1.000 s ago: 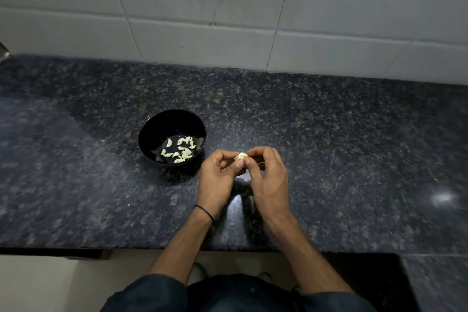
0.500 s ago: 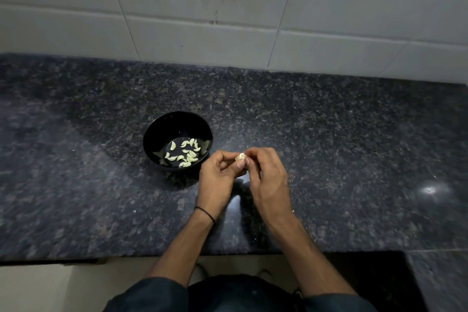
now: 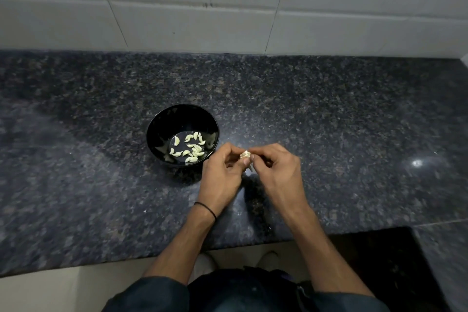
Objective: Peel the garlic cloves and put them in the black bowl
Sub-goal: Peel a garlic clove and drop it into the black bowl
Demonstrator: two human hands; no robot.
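**Garlic clove [image 3: 245,154] pinched between both hands, just right of the black bowl [image 3: 164,124]**

The dark speckled countertop [image 3: 329,121] runs across the whole view, with a pale tiled wall [image 3: 202,20] behind it. Left of centre the black bowl stands upright on the stone. A scatter of peeled cloves [image 3: 188,149], pale yellow-white, lies on its bottom, mostly toward the near right side.

Just right of the bowl, the left hand [image 3: 220,177] is raised over the counter, its near edge overlapping the bowl's rim in the picture. Its fingers are curled in and its thumb and fingertips close on the garlic clove from the left. A thin dark band [image 3: 206,209] circles that wrist.

The clove sits between the two hands, above the counter and outside the bowl. It is small and tan-white; whether skin remains on it is too fine to tell.

The right hand [image 3: 278,172] meets it from the other side, forefinger and thumb pinching the clove's top while the remaining fingers curl beneath the palm. Both forearms reach in from the bottom edge, out of dark sleeves [image 3: 152,294].

Far to the right, well apart from the hands, a bright glare [image 3: 416,162] shines on the polished stone.
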